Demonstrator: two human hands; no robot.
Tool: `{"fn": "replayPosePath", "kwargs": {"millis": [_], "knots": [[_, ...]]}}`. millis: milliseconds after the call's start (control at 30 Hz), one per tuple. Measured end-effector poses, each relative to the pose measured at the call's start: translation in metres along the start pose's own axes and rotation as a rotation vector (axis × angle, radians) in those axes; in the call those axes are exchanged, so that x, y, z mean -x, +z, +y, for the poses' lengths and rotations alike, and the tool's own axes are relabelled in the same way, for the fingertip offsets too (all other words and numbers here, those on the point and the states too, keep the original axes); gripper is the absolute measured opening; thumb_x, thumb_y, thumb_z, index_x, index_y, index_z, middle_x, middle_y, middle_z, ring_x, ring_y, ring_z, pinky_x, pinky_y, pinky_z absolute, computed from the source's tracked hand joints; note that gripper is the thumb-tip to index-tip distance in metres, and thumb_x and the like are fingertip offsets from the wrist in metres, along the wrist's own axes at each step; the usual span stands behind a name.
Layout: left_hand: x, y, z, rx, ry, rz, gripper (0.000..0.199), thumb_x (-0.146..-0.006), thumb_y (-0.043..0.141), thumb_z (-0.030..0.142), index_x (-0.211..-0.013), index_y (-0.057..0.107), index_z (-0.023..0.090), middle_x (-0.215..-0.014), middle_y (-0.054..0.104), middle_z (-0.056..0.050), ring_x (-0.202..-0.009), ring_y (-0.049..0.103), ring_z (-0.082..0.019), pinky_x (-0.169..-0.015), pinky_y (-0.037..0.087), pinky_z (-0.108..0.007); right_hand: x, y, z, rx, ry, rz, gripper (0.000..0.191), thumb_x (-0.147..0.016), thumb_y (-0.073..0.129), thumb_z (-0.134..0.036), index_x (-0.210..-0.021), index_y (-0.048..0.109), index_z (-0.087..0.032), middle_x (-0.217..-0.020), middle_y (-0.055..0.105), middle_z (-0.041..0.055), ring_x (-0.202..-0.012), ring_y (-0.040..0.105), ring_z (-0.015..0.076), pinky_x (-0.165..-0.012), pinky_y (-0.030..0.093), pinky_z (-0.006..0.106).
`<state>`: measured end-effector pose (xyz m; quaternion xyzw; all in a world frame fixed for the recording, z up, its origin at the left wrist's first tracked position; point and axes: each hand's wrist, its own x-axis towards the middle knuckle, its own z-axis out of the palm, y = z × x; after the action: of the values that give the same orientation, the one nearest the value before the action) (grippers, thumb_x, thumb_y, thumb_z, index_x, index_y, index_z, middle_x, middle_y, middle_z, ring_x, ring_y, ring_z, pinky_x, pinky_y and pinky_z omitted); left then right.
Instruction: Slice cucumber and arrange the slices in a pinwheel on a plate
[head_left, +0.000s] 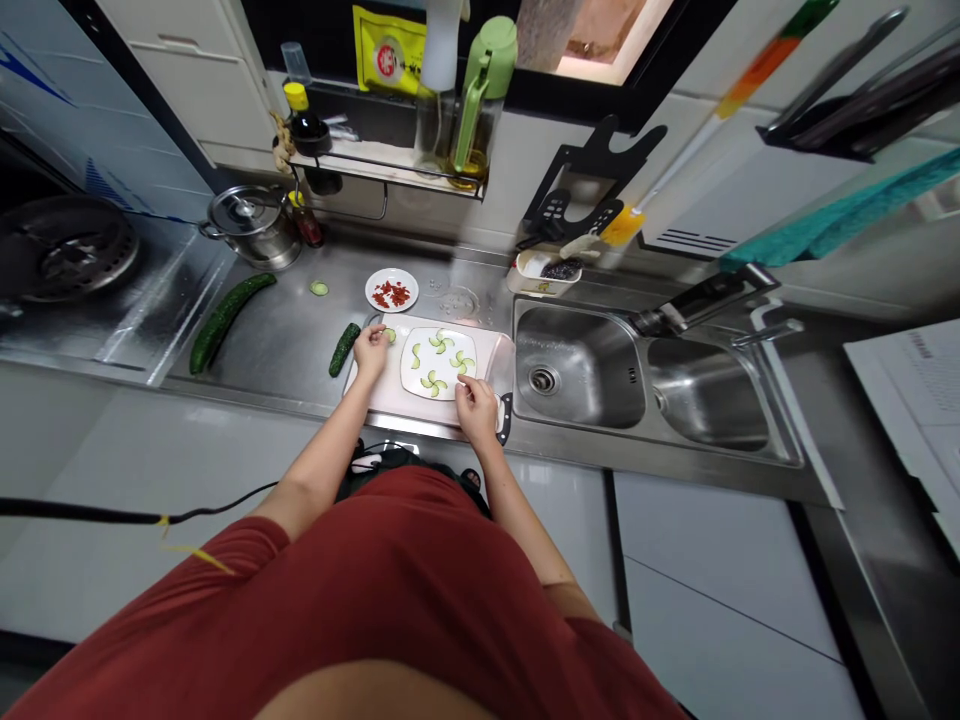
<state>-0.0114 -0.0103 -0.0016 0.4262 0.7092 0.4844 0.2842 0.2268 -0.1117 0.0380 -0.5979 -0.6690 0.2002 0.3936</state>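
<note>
As my left hand (370, 352) pinches a cuke slice (389, 336) just beside the sq. white plate (442, 368), my right hand (475, 410) curls on the plate's near edge; plate's on a cutting board (375, 395) on the steel counter (277, 350), cut cuke (344, 349) alongside.

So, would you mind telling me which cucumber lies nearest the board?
The short piece, just left of the board; the long cucumber lies farther left.

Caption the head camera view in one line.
Left hand and right hand at a white plate of cucumber slices on a cutting board.
</note>
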Motion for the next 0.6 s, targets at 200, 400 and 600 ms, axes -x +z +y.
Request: {"fn": "replayPosePath", "kwargs": {"millis": [200, 400, 600], "knots": [[0.023, -0.005, 0.032, 0.230, 0.038, -0.169, 0.025, -0.076, 0.065, 0.027, -0.097, 0.066, 0.015, -0.081, 0.067, -0.004, -0.072, 0.060, -0.012, -0.071, 0.049, -0.025, -0.006, 0.001, -0.009, -0.078, 0.014, 0.013, 0.029, -0.090, 0.046, -0.034, -0.101, 0.068, -0.018, -0.082, 0.062, 0.0061, -0.080, 0.056, 0.0195, -0.080, 0.046, 0.034], [0.065, -0.012, 0.065, 0.247, 0.183, -0.653, 0.033, -0.078, 0.068, 0.038, -0.100, 0.070, 0.014, -0.088, 0.068, -0.005, -0.075, 0.059, -0.013, -0.071, 0.045, -0.025, -0.015, -0.004, -0.024, -0.319, 0.149, -0.009, 0.036, -0.088, 0.051, -0.043, -0.109, 0.066, -0.017, -0.100, 0.068, 0.0085, -0.079, 0.058, 0.0173, -0.074, 0.048, 0.030], [0.086, -0.009, 0.075, 0.287, 0.174, -0.837, 0.041, -0.075, 0.072, 0.041, -0.106, 0.064, 0.015, -0.074, 0.059, 0.001, -0.065, 0.053, -0.009, -0.062, 0.040, -0.020, -0.016, -0.010, -0.031, -0.464, 0.165, -0.161, 0.030, -0.085, 0.054, -0.044, -0.092, 0.067, -0.018, -0.089, 0.069, 0.0050, -0.078, 0.060, 0.0170, -0.073, 0.048, 0.029]]}}
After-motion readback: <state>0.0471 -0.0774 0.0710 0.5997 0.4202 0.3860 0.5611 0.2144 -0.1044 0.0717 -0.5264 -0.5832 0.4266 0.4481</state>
